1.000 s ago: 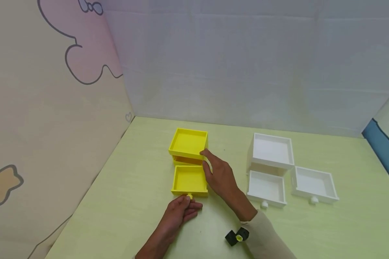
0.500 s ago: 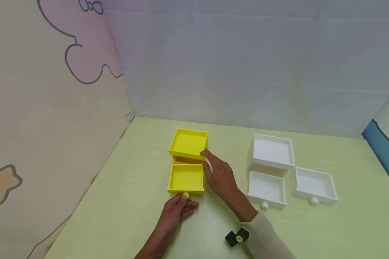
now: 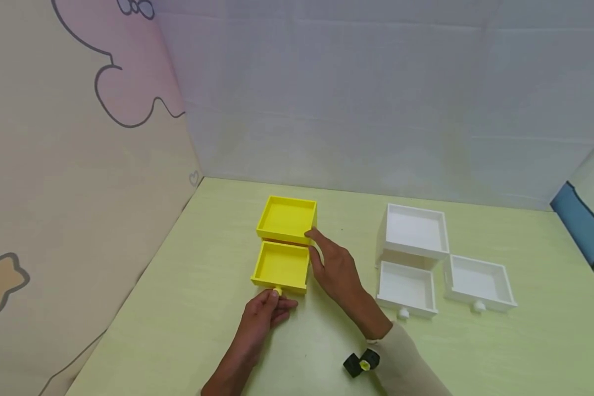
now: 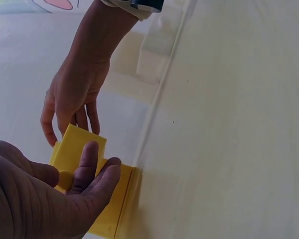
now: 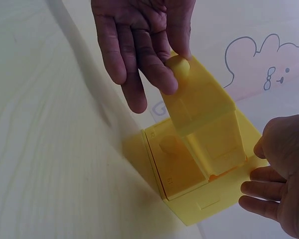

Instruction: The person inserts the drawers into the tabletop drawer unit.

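Thumb and finger of my left hand (image 3: 258, 322) pinch the round knob (image 5: 178, 67) of a yellow drawer (image 3: 281, 265). That drawer is tilted, its back end at the upper opening of the yellow cabinet (image 3: 288, 218); how far it reaches inside cannot be told. In the right wrist view a lower drawer front (image 5: 174, 172) sits flush in the cabinet below it. My right hand (image 3: 339, 272) touches the cabinet's right side near the front corner, fingers loosely extended, as the right wrist view also shows with the hand (image 5: 286, 174) beside the wall.
Right of the hands stands a white cabinet (image 3: 416, 228), with one white drawer (image 3: 407, 287) in front and another (image 3: 481, 281) at its right. A black object with a yellow centre (image 3: 364, 364) is by the right sleeve. Fabric walls (image 3: 376, 99) rise behind and left.
My left hand has moved the yellow drawer leftward and toward the cabinet, narrowing the visible gap below the cabinet's top. The right hand stays in place.
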The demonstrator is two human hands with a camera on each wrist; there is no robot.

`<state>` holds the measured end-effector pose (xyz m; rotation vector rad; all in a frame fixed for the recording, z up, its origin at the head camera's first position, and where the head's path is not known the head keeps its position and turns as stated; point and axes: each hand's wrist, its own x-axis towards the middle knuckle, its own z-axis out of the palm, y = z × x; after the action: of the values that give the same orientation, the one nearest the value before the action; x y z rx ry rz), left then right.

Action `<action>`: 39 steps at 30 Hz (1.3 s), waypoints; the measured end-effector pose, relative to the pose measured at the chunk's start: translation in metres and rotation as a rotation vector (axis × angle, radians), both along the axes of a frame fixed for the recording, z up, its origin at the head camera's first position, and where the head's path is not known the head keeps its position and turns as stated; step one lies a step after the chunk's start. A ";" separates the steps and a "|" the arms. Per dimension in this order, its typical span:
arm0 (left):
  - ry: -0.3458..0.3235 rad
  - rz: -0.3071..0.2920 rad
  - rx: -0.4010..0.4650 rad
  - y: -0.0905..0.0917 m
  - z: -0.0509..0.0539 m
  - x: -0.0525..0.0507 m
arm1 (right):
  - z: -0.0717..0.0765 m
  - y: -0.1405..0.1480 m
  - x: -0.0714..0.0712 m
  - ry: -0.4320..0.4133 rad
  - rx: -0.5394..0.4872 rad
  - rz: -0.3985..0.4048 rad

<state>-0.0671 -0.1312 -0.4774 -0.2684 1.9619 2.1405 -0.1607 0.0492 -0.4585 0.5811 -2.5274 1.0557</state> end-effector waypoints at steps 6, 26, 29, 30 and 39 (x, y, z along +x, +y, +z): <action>0.000 0.039 0.008 -0.003 0.001 -0.002 | -0.001 0.000 0.000 0.014 -0.003 0.002; 0.021 0.065 0.001 -0.004 0.007 -0.006 | -0.002 0.000 -0.001 0.036 0.006 0.001; 0.023 0.060 0.002 -0.004 0.007 -0.007 | -0.002 0.000 -0.001 0.025 0.004 0.002; 0.025 0.058 0.000 -0.004 0.007 -0.007 | -0.002 0.000 -0.001 0.020 0.007 0.001; 0.007 0.030 0.015 -0.006 0.006 -0.017 | 0.000 0.000 -0.001 0.005 0.019 -0.003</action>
<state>-0.0836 -0.1369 -0.4710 -0.2898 1.9570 2.1767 -0.1615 0.0489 -0.4587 0.5851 -2.5355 1.0287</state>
